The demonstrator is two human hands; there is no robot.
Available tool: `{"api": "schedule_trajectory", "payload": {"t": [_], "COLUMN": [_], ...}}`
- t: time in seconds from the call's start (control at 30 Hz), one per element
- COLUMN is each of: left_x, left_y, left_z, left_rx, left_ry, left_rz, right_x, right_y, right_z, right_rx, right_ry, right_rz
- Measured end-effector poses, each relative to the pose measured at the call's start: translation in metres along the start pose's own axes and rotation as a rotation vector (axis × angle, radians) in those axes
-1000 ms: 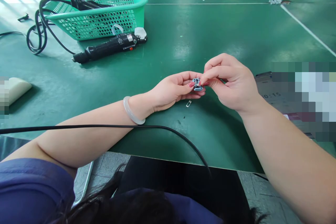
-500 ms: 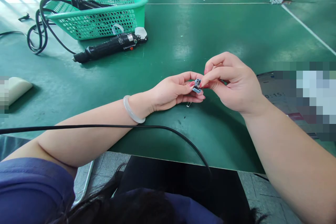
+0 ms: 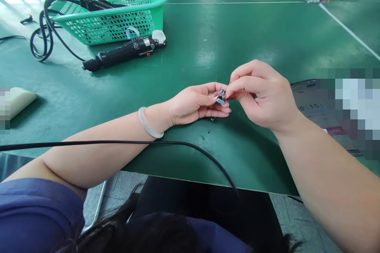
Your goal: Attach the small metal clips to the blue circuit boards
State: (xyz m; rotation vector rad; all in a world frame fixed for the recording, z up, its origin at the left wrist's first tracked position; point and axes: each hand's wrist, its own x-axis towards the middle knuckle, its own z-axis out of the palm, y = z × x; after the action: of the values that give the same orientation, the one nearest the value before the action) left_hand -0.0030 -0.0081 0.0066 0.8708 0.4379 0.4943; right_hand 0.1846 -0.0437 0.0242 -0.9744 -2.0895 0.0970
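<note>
Small blue plastic part with metal contacts (image 3: pixel 221 97) is pinched between left hand (image 3: pixel 196 104) and right hand (image 3: pixel 261 91) fingertips, raised off the green counter (image 3: pixel 208 43) for close handling.

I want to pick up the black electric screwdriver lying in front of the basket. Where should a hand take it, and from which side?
Probably the thick middle of the black electric screwdriver, from above. It lies flat on the green table, open on top; the green basket crowds its far side, and its cable leaves the left end.
</note>
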Motion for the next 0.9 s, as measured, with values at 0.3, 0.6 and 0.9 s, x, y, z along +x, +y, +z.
{"api": "schedule_trajectory", "payload": {"t": [0.3, 0.6, 0.9], "left_x": [0.001, 0.002, 0.011], "left_y": [0.0, 0.0, -0.001], "left_z": [0.0, 0.001, -0.005], "left_rx": [0.022, 0.016, 0.016], "left_ry": [0.01, 0.163, 0.527], "left_rz": [-0.019, 0.093, 0.251], "right_x": [0.001, -0.002, -0.006], "right_y": [-0.005, 0.008, 0.013], "right_z": [-0.001, -0.001, 0.01], "right_rx": [-0.066, -0.047, 0.016], "right_ry": [-0.088, 0.105, -0.505], "right_rz": [0.108, 0.058, 0.249]}}
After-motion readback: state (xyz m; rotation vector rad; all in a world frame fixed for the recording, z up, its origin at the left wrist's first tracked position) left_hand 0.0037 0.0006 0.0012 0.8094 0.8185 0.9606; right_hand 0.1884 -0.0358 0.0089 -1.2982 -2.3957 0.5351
